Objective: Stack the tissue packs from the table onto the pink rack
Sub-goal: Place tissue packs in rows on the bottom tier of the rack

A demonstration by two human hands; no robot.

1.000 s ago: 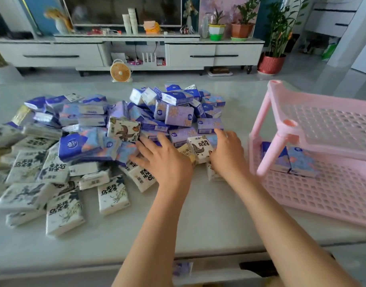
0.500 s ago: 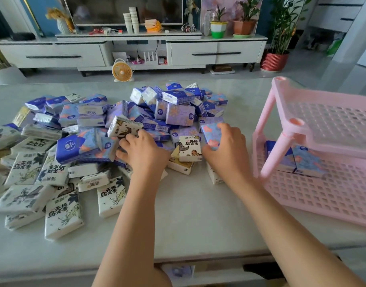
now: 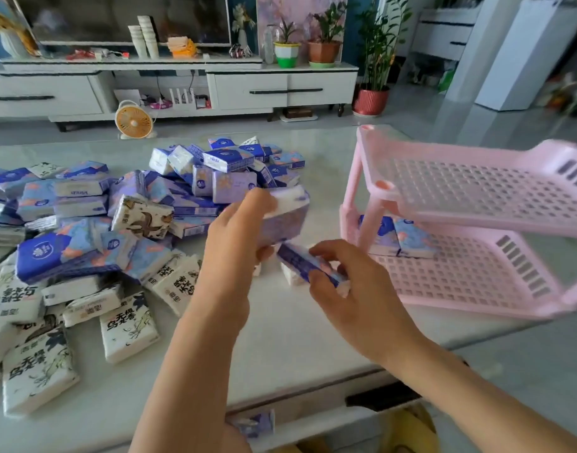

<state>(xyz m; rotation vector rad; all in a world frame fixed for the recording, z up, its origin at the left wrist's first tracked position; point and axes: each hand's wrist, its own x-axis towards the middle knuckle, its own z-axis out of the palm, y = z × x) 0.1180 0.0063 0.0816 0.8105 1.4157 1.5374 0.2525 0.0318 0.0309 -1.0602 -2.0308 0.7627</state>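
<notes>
The right hand (image 3: 355,289) is pinching a purple pack (image 3: 305,264) just above the table (image 3: 280,338), fingers curled round it. Just beyond, the left hand (image 3: 235,243) is gripping a second pack (image 3: 287,214). The pile (image 3: 84,250) is lying to its left. Right of the right hand, the rack (image 3: 476,305) is holding two packs (image 3: 398,237), partly behind its post (image 3: 369,230). A fan (image 3: 133,120) is standing far beyond.

My left hand (image 3: 231,246) grips a purple tissue pack (image 3: 285,217) just beside the pink rack (image 3: 470,289). My right hand (image 3: 359,295) pinches a blue pack (image 3: 302,264) nearer the rack, whose lower shelf holds two packs (image 3: 400,238).
</notes>
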